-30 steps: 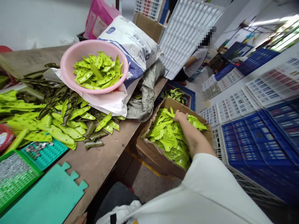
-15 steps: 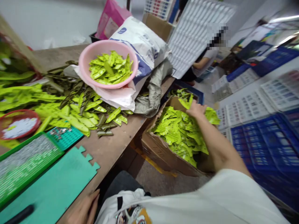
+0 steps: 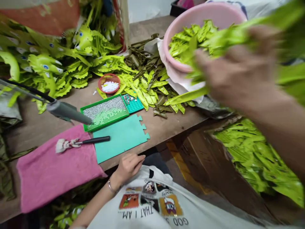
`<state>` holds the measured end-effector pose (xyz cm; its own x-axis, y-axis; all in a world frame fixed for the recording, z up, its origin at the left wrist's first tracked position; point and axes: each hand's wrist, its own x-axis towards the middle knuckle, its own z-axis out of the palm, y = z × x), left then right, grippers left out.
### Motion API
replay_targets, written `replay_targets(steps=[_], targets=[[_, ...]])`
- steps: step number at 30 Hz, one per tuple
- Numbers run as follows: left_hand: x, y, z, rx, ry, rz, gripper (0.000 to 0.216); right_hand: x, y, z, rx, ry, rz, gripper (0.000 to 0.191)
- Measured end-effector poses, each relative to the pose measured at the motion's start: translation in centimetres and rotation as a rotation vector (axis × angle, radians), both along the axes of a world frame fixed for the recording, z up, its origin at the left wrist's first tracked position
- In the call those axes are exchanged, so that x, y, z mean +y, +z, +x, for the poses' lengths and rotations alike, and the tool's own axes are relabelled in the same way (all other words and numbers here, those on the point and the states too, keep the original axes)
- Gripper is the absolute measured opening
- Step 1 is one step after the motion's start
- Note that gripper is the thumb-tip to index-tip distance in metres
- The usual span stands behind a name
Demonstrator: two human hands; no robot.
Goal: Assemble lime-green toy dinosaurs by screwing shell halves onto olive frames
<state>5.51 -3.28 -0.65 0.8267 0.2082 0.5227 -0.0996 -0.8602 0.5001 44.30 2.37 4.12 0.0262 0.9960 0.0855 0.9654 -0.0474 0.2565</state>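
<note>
Right-hand grip (image 3: 238,73) clasps green pieces (image 3: 226,36), long axis rising rightward.

The right hand (image 3: 234,71) is raised high and close to the camera, blurred, back of the hand showing, fingers curled shut in a grip; its bare forearm runs down to the lower right; the left hand (image 3: 130,165) lies low, palm down, fingers loosely together, wrist bent.
</note>
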Motion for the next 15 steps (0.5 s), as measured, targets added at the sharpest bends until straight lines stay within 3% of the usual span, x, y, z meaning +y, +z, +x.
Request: replay_targets(steps=[4,8,11,15], targets=[[0.6,0.9,-1.1,-0.02,0.056,-0.031,0.014,5.8,1.8,-4.9,-0.153,0.299,0.067,0.046],[1.6,0.7,-2.3,-0.028,0.139,-0.047,0.016,9.9,3.2,-7.0,-0.322,0.57,0.063,0.054],[2.4,0.4,-3.0,-0.021,0.175,-0.047,0.019,11.8,3.3,-6.7,-0.318,0.613,0.008,0.056],[3.2,0.5,-3.0,-0.009,0.147,-0.024,0.018,12.6,3.0,-5.8,-0.146,0.496,-0.058,0.06]])
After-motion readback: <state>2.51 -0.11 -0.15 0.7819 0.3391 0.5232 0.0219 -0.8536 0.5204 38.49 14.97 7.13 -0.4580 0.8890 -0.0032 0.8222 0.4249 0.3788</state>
